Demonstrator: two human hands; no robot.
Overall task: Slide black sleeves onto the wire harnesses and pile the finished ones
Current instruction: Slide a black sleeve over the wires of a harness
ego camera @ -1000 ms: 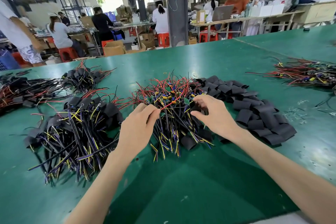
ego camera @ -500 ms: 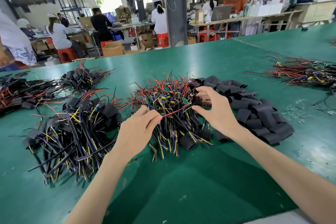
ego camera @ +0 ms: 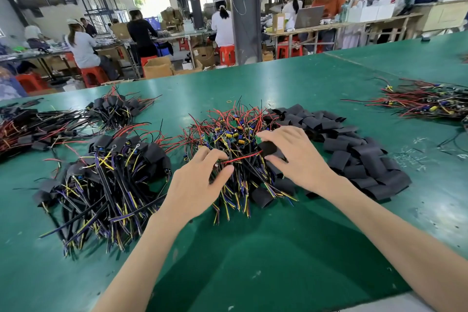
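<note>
A heap of bare wire harnesses, red, black and yellow leads with small boards, lies in the middle of the green table. My left hand pinches the red lead of one harness. That lead runs right into a black sleeve, which my right hand grips between thumb and fingers. Flat black sleeves lie in a pile just right of my right hand. Sleeved harnesses are piled to the left of my left hand.
More sleeved harnesses lie at the far left, and another bare bundle at the far right. One loose sleeve lies at the front of the middle heap. Bare green table stretches toward me. People work at benches beyond the table.
My right hand has come off the heap with a black sleeve in it. A red lead is now stretched between my two hands, its end inside the sleeve.
</note>
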